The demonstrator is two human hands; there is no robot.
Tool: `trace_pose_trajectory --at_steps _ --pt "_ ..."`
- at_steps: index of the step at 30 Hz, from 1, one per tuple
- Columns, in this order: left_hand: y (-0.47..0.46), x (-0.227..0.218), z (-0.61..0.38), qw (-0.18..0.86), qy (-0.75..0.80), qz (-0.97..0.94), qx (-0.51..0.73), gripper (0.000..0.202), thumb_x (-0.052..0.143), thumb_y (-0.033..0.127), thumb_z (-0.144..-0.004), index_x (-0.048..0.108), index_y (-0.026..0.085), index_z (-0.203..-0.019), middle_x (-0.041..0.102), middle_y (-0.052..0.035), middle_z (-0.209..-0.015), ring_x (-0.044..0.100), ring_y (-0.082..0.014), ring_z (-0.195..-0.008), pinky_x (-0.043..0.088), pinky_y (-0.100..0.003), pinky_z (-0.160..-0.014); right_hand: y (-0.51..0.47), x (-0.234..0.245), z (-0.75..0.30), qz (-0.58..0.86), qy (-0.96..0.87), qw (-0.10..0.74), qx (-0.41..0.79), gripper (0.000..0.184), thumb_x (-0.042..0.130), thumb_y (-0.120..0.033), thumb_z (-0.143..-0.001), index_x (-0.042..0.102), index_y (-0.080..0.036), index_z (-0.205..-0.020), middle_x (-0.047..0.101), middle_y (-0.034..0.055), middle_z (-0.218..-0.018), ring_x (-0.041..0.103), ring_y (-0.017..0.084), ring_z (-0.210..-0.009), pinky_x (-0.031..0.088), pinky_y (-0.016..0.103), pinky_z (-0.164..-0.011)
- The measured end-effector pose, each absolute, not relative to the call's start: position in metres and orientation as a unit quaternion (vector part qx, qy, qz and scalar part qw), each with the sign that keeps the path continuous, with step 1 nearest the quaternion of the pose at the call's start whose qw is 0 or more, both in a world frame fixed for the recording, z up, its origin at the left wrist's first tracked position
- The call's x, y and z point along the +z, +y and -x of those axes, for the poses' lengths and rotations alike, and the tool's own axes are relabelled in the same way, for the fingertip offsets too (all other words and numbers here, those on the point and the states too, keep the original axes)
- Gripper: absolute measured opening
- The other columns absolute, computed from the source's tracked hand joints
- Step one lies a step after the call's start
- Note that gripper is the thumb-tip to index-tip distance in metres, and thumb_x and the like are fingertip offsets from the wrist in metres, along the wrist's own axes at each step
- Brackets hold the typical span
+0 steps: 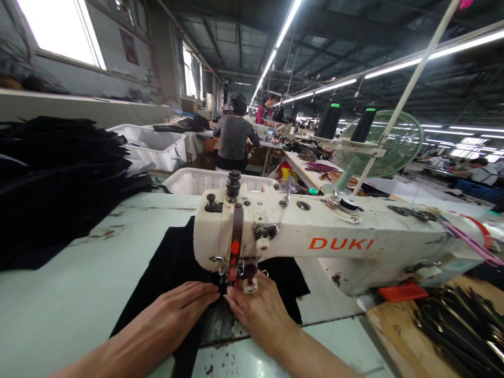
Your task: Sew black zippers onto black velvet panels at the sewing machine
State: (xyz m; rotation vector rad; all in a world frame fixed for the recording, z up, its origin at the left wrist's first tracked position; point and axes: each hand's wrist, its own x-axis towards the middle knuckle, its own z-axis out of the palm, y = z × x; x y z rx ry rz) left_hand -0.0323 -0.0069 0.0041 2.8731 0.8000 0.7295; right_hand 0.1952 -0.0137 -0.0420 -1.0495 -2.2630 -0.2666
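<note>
Now, both hands flat on black fabric (173, 262) at the needle of a cream sewing machine (315, 241), "DUKI" in orange capitals along its arm. Left hand (177, 310) pressed palm-down on the cloth, fingers together, pointing right toward the presser foot. Right hand (255, 310) just beside it, fingertips meeting the left's under the machine head, gripping nothing. Stacked black cloth (59, 178) far left; white bin (153, 144) beyond; green fan (389, 147) far right.
</note>
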Motion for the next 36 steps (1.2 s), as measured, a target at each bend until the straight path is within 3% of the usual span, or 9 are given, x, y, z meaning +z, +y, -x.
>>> trace_pose_trajectory --at_steps 6,9,13,19,28,36 --pt "-0.007 0.013 0.029 0.032 0.279 -0.91 0.304 0.035 0.036 0.027 -0.105 0.07 0.023 -0.111 0.075 -0.0018 -0.107 0.074 -0.0145 -0.092 0.058 -0.017 -0.087 -0.014 -0.043 -0.195 0.402 -0.86 0.297 -0.103 0.005 0.065 -0.021 -0.093 0.067 -0.024 -0.09 0.072 0.0013 -0.087 0.067 0.021 -0.091 0.051 0.037 -0.09" --pt "-0.006 0.017 0.026 -0.003 0.237 -0.924 0.3 0.038 0.032 0.022 -0.106 0.069 0.022 -0.11 0.076 -0.0021 -0.104 0.074 -0.0136 -0.092 0.057 -0.016 -0.087 -0.015 -0.042 -0.195 0.403 -0.859 0.297 -0.102 0.003 0.067 -0.021 -0.092 0.066 -0.023 -0.093 0.073 0.0011 -0.089 0.067 0.021 -0.089 0.05 0.039 -0.091" --pt "-0.003 0.006 0.03 -0.039 0.201 -0.944 0.257 0.037 0.036 0.01 -0.1 0.064 0.023 -0.122 0.074 -0.0022 -0.112 0.071 -0.0154 -0.099 0.054 -0.022 -0.096 -0.015 -0.042 -0.195 0.397 -0.862 0.303 -0.093 0.004 0.068 -0.02 -0.091 0.065 -0.024 -0.091 0.073 -0.0002 -0.088 0.067 0.021 -0.088 0.049 0.039 -0.091" --pt "-0.006 -0.005 0.033 -0.053 0.212 -0.951 0.219 0.055 0.037 -0.001 -0.09 0.057 0.025 -0.134 0.071 -0.0039 -0.12 0.068 -0.0183 -0.107 0.051 -0.026 -0.1 -0.016 -0.042 -0.195 0.4 -0.861 0.299 -0.101 0.002 0.067 -0.022 -0.092 0.067 -0.024 -0.092 0.072 0.0012 -0.089 0.067 0.021 -0.088 0.05 0.038 -0.088" --pt "-0.016 0.023 0.026 -0.08 0.192 -0.949 0.238 0.067 0.031 -0.004 -0.081 0.048 0.022 -0.14 0.074 -0.0032 -0.109 0.072 -0.0174 -0.096 0.053 -0.023 -0.095 -0.018 -0.024 -0.205 0.39 -0.864 0.316 -0.047 0.009 0.062 -0.018 -0.095 0.07 -0.021 -0.098 0.073 0.0036 -0.095 0.067 0.02 -0.092 0.053 0.03 -0.085" --pt "-0.015 0.0 0.033 -0.079 0.213 -0.95 0.213 0.071 0.035 -0.006 -0.079 0.042 0.021 -0.144 0.068 -0.0023 -0.126 0.067 -0.0154 -0.11 0.045 -0.023 -0.106 -0.019 -0.024 -0.198 0.358 -0.873 0.32 -0.082 0.016 0.062 -0.011 -0.092 0.065 -0.019 -0.105 0.073 0.0035 -0.101 0.067 0.021 -0.094 0.052 0.035 -0.089"
